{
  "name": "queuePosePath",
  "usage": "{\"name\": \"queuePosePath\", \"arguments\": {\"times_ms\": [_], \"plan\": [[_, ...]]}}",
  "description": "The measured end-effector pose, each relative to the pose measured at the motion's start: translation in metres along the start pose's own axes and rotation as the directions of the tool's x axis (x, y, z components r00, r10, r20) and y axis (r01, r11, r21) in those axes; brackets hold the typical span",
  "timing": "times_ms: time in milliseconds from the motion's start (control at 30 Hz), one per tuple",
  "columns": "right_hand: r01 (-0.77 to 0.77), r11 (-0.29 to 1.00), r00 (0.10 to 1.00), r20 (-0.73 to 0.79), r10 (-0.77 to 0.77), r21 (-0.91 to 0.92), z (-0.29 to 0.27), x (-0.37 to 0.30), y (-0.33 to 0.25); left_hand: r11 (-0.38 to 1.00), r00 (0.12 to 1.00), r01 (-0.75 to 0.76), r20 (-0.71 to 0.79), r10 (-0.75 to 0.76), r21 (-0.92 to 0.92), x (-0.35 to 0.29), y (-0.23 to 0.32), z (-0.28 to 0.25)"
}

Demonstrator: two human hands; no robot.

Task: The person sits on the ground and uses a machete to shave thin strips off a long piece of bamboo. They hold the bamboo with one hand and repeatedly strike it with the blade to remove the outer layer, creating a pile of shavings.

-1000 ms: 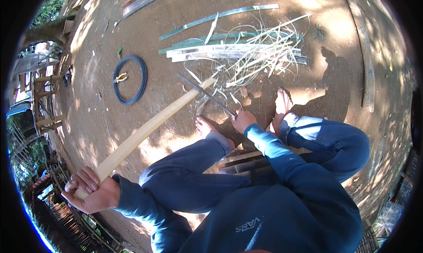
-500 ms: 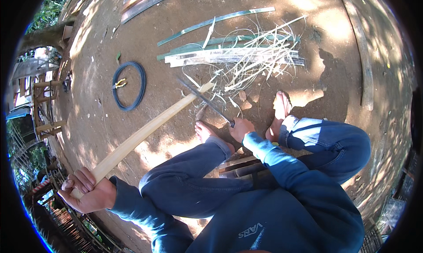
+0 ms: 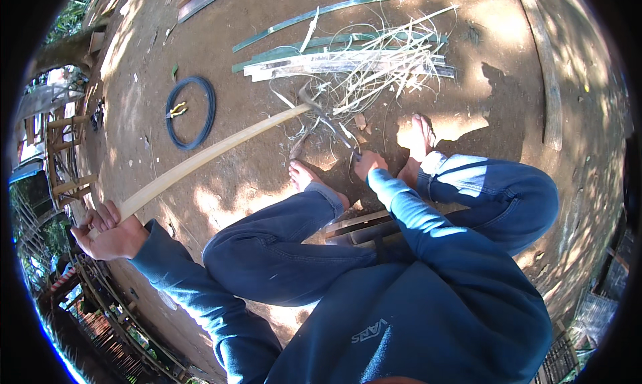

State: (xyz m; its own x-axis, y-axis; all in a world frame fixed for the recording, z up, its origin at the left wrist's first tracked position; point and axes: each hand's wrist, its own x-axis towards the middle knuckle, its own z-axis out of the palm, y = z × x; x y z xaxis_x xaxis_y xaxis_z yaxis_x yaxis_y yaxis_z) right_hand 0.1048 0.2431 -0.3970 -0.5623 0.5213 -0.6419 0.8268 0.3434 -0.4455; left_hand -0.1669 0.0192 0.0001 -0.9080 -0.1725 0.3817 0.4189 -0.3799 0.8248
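Note:
My left hand (image 3: 112, 231) is closed around the near end of a long, pale bamboo strip (image 3: 200, 160), which slants away to the upper right. In my right hand (image 3: 370, 164) is the handle of a long dark-bladed knife (image 3: 328, 122). Its blade meets the strip close to the far end, with the tip just past it; whether it is cutting in cannot be told. Beyond them lies a tangled heap of thin bamboo shavings (image 3: 394, 63). Under and behind the heap, several split bamboo slats (image 3: 267, 70) lie on the ground.
A dark coil of wire (image 3: 208, 120) with yellow-handled pliers (image 3: 178, 110) lies on the dirt at left. A long wooden pole (image 3: 552, 110) runs along the right. My bare feet (image 3: 304, 175) are just below the shavings. Wooden framing (image 3: 67, 187) stands at far left.
The knife has slid right along the strip toward its far end, and its tip no longer reaches far past it. My left hand has moved forward. The whole view has shifted slightly.

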Motion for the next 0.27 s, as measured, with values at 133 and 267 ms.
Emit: {"name": "queuePosePath", "arguments": {"times_ms": [133,267], "plan": [[-0.136,0.99,0.99,0.05,0.133,0.05,0.017,0.015,0.03,0.998,0.998,0.058,0.035,-0.057,-0.015,0.021,-0.009,-0.013],[-0.219,0.948,0.974,0.111,0.198,0.229,0.014,0.006,0.013,0.98,0.96,0.154,0.255,-0.119,-0.122,0.045,-0.001,-0.026]]}}
